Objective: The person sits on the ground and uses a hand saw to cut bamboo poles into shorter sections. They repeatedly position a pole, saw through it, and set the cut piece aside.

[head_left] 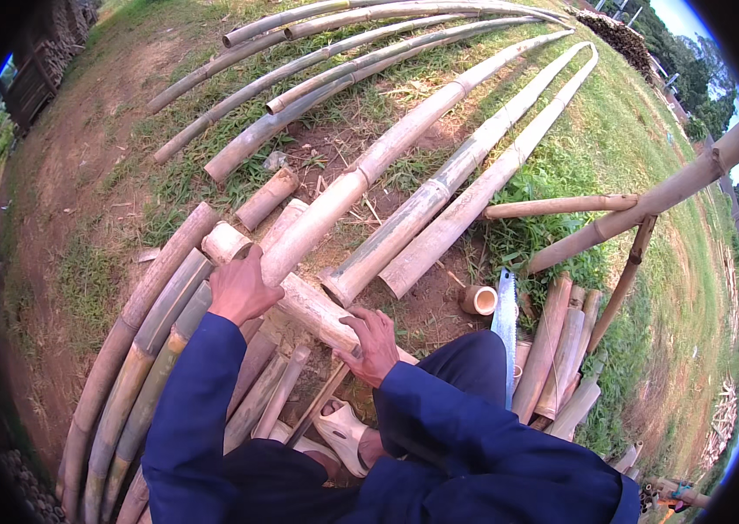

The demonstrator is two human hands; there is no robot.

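Bamboo ahead and left, a dirt gap on the right
The bamboo piece (312, 316) bars the way between the left hand (245, 286) and right hand (374, 345). A hand could pass rightward over the dirt (432, 318), between the long pole (387, 237) ahead and the bent knee (474, 362), until the bamboo cup (478, 300) and saw (504, 332) obstruct it. On the left, three poles (135, 323) stand in the way, with grass (85, 301) beyond.
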